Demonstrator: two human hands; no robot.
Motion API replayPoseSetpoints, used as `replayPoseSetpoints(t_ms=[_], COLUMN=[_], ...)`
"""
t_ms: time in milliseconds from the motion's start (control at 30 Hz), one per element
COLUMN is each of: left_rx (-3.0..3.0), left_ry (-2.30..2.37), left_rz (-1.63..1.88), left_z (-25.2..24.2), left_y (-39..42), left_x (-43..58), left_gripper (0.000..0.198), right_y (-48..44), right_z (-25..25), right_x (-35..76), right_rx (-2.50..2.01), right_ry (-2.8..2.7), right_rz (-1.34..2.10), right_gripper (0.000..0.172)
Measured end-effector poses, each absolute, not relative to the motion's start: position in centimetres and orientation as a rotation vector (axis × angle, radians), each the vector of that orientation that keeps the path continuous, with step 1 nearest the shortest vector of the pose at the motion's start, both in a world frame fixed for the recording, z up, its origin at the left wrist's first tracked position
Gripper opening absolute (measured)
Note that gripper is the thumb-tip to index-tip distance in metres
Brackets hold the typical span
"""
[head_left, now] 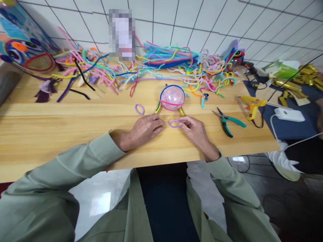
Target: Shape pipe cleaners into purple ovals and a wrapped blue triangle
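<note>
My right hand (194, 130) is closed in a pinch on the side of a small purple pipe-cleaner ring (174, 124), just above the wooden table. Across from it, my left hand (149, 127) rests low over the table with loosely bent fingers, and nothing shows in it. Its fingertips are a short way left of the ring. A second purple pipe-cleaner ring (139, 109) lies beyond the left hand. Farther forward sits a clear plastic ball (172, 97) edged in blue and pink pipe cleaner. Yellow-and-dark tool handles (182, 111) stick out from beneath it.
Teal-handled pliers (226, 121) and a yellow glue gun (252, 106) lie to the right. Many coloured pipe cleaners (166, 57) are heaped along the tiled wall. A dark tassel (46, 89) lies at left. A white power strip (289, 114) and cables are on the far right.
</note>
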State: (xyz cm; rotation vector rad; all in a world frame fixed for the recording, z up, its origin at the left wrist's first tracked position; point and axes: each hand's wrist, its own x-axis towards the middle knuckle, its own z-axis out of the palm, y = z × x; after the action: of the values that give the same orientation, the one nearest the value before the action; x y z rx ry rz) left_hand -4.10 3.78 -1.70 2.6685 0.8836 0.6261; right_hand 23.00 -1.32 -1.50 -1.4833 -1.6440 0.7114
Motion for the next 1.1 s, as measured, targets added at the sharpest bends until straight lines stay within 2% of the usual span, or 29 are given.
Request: replayPoseSetpoints(t_ms=[167, 367, 600, 900, 1100], left_rx=[2.647, 2.465, 2.632, 2.929, 2.823], left_ry=[0.835, 0.956, 0.663, 0.739, 0.753], left_rz=[0.727, 0.905, 0.684, 0.374, 0.439], left_z=[-1.3, -0.9, -1.3, -0.8, 0.3], left_y=[3.6, 4.5, 4.0, 2.1, 0.8], left_x=[-4.1, -4.4, -5.0, -6.2, -7.1], left_gripper=[0.028, 0.021, 0.027, 0.038, 0.03], right_y=[-1.6, -1.7, -1.6, -1.7, -1.7], right_z=[-1.7, -1.3, -1.0, -1.1, -1.1], right_x=[22.9, 22.9, 23.0, 22.9, 23.0], right_rx=[-1.49, -1.497, -1.487, -1.474, -1.439], right_ry=[-1.731, -1.74, -1.786, -1.807, -1.795], right_rz=[0.613, 0.576, 0.477, 0.44, 0.444], right_gripper=[0.017, 0.016, 0.011, 0.013, 0.011])
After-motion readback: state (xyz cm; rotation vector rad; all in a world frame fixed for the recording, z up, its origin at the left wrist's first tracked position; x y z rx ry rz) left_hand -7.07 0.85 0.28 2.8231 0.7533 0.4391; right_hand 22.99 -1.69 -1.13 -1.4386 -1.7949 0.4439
